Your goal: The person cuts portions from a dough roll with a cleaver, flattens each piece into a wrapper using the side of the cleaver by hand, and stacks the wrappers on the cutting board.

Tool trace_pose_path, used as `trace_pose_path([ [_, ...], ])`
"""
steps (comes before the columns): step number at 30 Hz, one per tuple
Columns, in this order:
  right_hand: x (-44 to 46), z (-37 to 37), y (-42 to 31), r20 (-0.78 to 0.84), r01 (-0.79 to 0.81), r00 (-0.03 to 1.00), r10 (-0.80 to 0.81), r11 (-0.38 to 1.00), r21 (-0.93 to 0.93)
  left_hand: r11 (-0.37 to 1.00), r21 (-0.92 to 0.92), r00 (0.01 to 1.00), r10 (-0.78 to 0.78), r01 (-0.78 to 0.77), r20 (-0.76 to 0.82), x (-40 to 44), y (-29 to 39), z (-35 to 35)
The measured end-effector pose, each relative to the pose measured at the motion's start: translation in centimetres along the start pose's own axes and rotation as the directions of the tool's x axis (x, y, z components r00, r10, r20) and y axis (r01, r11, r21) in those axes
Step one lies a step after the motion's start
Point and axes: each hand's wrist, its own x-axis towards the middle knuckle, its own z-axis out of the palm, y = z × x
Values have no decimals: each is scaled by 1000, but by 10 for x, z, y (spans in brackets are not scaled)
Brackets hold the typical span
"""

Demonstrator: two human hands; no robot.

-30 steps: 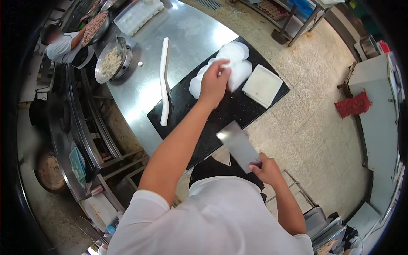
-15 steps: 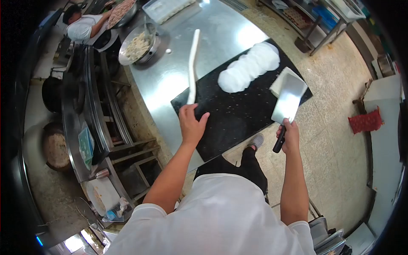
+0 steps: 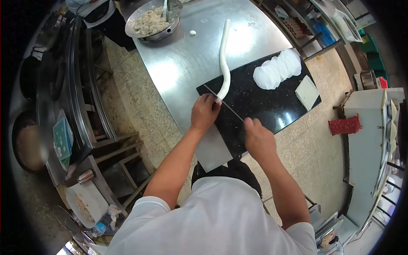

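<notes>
A long white dough rope (image 3: 224, 63) runs from the steel table onto a black board (image 3: 246, 101). My left hand (image 3: 205, 111) is closed around the near end of the rope, with its fingertips partly hidden. My right hand (image 3: 260, 139) grips a cleaver (image 3: 233, 110), whose handle is covered by my fingers. Its blade shows edge-on as a thin line across the rope, just beyond my left fingers. Whether it has cut in, I cannot tell. Overlapping round white dough wrappers (image 3: 278, 69) lie on the far right of the board.
A pale square pad (image 3: 307, 92) sits at the board's right corner. A metal bowl of filling (image 3: 149, 23) with a utensil and a small white lump (image 3: 193, 32) stand on the steel table (image 3: 182, 55). Another person (image 3: 102, 15) is at the upper left.
The cleaver has moved left from over the square pad to the dough rope and turned edge-on. My left hand has closed on the rope's end. The view has shifted.
</notes>
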Motion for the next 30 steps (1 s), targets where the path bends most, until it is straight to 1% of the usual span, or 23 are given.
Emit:
trace_pose_path([
  [1, 9, 6, -2, 6, -6, 1000, 6, 1000, -1, 999, 29, 999, 33, -33, -10, 2, -3, 0],
  [3, 18, 19, -1, 125, -86, 988, 87, 996, -13, 998, -5, 998, 57, -57, 11, 0, -2, -4],
  [5, 16, 18, 6, 142, -113, 984, 111, 994, 5, 995, -32, 996, 93, -92, 8, 10, 1, -9],
  [7, -6, 16, 18, 162, -176, 972, 169, 984, 33, 953, -288, 995, -79, 93, 58, 12, 9, -15],
  [8, -21, 14, 24, 206, -201, 961, 184, 977, 65, 952, -296, 996, -61, 79, 72, 12, 9, -18],
  [9, -40, 12, 30, 255, -227, 947, 196, 969, 100, 972, -228, 985, -23, 62, 169, 6, 9, -25],
  [11, -83, 16, 47, 243, -304, 937, 251, 929, 210, 999, -51, 946, 17, -1, 323, -10, 21, -28],
  [12, -106, 21, 57, 232, -350, 928, 292, 897, 270, 976, 69, 847, 142, -206, 512, -17, 34, -28],
  [13, -128, 24, 68, 225, -390, 917, 329, 860, 330, 897, 147, 696, 210, -417, 687, -25, 49, -26],
  [14, -146, 21, 74, 239, -474, 880, 410, 782, 405, 893, 152, 696, 214, -424, 685, -39, 58, -17],
  [15, -163, 15, 79, 270, -550, 834, 481, 688, 474, 833, 146, 696, 334, -533, 635, -59, 62, -3],
  [16, -178, 7, 84, 269, -545, 837, 476, 684, 484, 755, 150, 674, 453, -638, 583, -69, 67, 10],
  [18, -195, -12, 100, 132, -473, 815, 564, 515, 715, 769, 134, 671, 441, -625, 597, -70, 78, 35],
  [20, -202, -26, 128, -60, -339, 802, 595, 536, 773, 786, 101, 655, 428, -610, 623, -61, 89, 55],
  [21, -190, -38, 138, -124, -226, 778, 616, 458, 860, 782, 61, 591, 414, -620, 693, -55, 94, 59],
  [22, -170, -42, 152, -233, -74, 766, 599, 441, 894, 772, 28, 528, 407, -635, 745, -42, 99, 66],
  [23, -143, -52, 167, -281, -7, 778, 562, 455, 891, 759, -9, 523, 456, -651, 720, -37, 104, 69],
  [24, -113, -40, 183, -295, 4, 691, 660, 405, 914, 753, -2, 512, 448, -658, 733, -29, 109, 74],
  [25, -82, -19, 213, -364, 18, 678, 639, 480, 877, 739, 26, 508, 437, -673, 742, -25, 115, 78],
  [26, -50, -8, 233, -262, -51, 704, 660, 415, 908, 723, 51, 503, 427, -689, 752, -26, 119, 81],
  [27, -24, 2, 244, 6, -139, 709, 705, 131, 982, 725, 73, 530, 427, -685, 733, -26, 121, 86],
  [28, -12, 8, 248, 272, -315, 602, 750, -90, 945, 711, 84, 526, 429, -698, 735, -28, 123, 89],
  [30, -14, 14, 245, 296, -281, 598, 745, -151, 948, 772, 61, 557, 399, -632, 728, -24, 120, 91],
])
